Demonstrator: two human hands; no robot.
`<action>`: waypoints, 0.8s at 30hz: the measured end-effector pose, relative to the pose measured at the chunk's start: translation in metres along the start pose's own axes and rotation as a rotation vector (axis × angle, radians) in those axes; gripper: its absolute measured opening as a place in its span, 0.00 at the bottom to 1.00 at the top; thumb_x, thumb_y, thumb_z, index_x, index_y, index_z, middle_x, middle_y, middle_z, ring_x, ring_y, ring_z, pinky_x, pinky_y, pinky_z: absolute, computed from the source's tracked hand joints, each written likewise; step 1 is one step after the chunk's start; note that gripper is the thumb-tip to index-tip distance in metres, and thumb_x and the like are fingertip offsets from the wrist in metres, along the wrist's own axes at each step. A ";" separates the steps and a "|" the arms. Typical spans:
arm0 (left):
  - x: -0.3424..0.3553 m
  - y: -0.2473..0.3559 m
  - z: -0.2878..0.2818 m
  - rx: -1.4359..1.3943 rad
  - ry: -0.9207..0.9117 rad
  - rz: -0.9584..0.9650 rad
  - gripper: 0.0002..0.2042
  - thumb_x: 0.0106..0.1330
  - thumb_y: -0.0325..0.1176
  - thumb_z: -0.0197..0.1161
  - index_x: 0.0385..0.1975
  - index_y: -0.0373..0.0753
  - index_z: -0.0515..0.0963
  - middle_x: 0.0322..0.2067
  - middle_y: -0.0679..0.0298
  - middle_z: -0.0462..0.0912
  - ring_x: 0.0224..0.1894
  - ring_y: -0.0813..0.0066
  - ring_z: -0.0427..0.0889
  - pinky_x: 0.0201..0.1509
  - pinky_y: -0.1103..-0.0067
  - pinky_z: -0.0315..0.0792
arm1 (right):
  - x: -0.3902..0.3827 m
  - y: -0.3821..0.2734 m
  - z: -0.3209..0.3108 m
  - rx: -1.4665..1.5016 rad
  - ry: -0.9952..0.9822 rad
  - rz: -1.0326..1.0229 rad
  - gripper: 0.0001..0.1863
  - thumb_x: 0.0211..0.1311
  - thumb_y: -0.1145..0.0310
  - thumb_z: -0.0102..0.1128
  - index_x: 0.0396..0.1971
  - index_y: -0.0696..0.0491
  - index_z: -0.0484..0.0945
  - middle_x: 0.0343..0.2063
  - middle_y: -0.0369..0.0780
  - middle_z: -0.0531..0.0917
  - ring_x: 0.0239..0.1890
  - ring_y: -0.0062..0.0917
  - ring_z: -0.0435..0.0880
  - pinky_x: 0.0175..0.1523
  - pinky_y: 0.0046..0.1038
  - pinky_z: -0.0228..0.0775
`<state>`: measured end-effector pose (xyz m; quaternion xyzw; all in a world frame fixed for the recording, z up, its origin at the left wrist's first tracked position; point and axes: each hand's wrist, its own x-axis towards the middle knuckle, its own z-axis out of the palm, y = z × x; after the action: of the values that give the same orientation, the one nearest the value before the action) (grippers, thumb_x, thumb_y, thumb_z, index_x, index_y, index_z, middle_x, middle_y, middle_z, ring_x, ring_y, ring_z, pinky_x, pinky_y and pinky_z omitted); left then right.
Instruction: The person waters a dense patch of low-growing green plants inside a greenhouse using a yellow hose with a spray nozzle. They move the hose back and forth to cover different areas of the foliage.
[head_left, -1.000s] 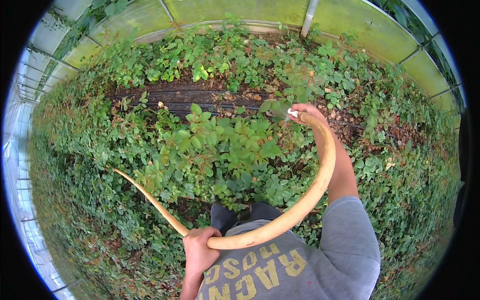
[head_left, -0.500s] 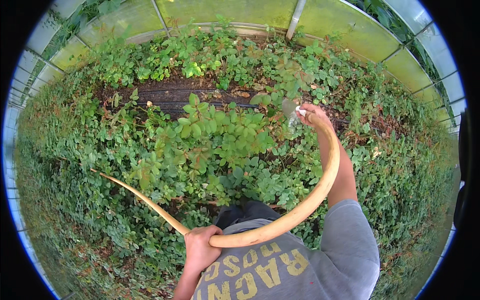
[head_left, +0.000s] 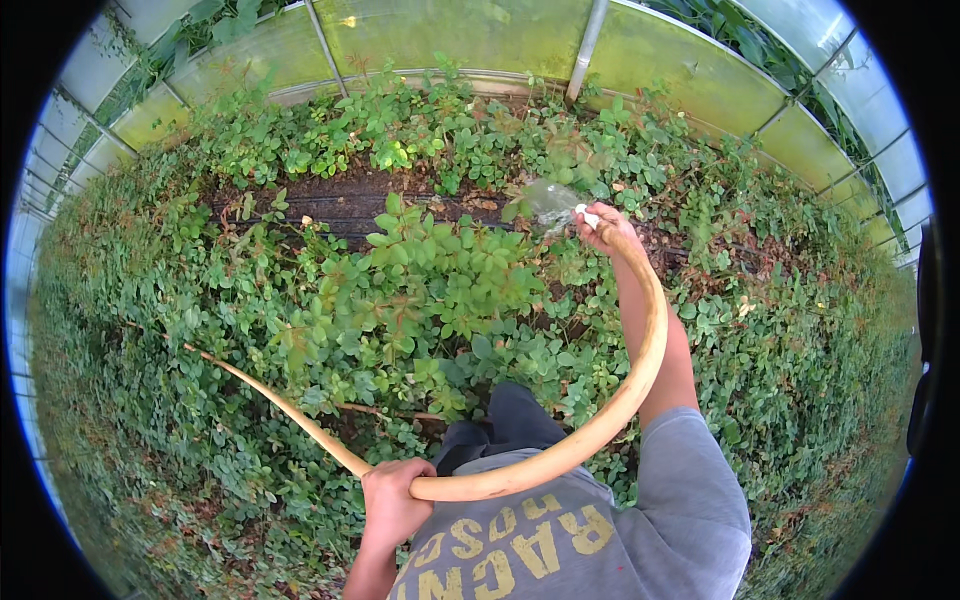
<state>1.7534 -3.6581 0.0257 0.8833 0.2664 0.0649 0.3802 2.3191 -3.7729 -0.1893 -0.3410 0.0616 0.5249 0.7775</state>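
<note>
A thick yellowish-tan garden hose (head_left: 585, 440) curves in a wide arc before my body. My left hand (head_left: 396, 497) is wrapped round it near my waist, and beyond that hand it runs off to the left among the leaves. Out in front on the right, my right hand (head_left: 606, 226) grips the hose's end, which has a white nozzle (head_left: 586, 215). A fan of water (head_left: 548, 203) sprays from the nozzle leftward over the plants. Bushy green rose-like plants (head_left: 440, 270) grow below and around both hands.
Dark drip lines (head_left: 350, 190) lie on a strip of brown soil ahead. A greenish translucent wall (head_left: 450, 40) with metal posts (head_left: 588, 50) closes off the far side. Dense foliage (head_left: 130, 400) spreads on both sides. A thin reddish-brown stem (head_left: 390, 411) crosses near my legs.
My right hand has shifted slightly left with the nozzle, and the spray now fans out farther to the left. My left hand keeps its hold, moved only slightly.
</note>
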 end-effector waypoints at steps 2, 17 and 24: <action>-0.004 0.008 0.008 0.041 0.035 -0.037 0.07 0.39 0.20 0.64 0.20 0.37 0.78 0.18 0.58 0.80 0.23 0.58 0.80 0.29 0.71 0.71 | -0.005 -0.016 -0.013 -0.052 0.035 0.037 0.07 0.63 0.72 0.53 0.37 0.57 0.67 0.31 0.43 0.79 0.28 0.27 0.81 0.25 0.24 0.77; 0.035 0.199 0.191 0.136 0.075 -0.037 0.07 0.40 0.22 0.62 0.20 0.41 0.78 0.17 0.60 0.78 0.22 0.58 0.79 0.28 0.68 0.70 | -0.085 -0.157 -0.236 0.001 0.138 -0.002 0.08 0.59 0.70 0.56 0.32 0.57 0.69 0.27 0.42 0.80 0.23 0.27 0.81 0.23 0.23 0.77; 0.046 0.269 0.237 0.072 -0.064 -0.055 0.06 0.42 0.20 0.65 0.21 0.36 0.79 0.18 0.59 0.80 0.23 0.62 0.82 0.29 0.75 0.73 | -0.118 -0.190 -0.286 0.176 0.047 0.035 0.10 0.62 0.69 0.52 0.34 0.63 0.69 0.26 0.47 0.80 0.18 0.31 0.79 0.22 0.25 0.79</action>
<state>1.9805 -3.9383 0.0456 0.8905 0.2802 0.0165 0.3581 2.5048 -4.0756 -0.2647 -0.2824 0.1317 0.5226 0.7936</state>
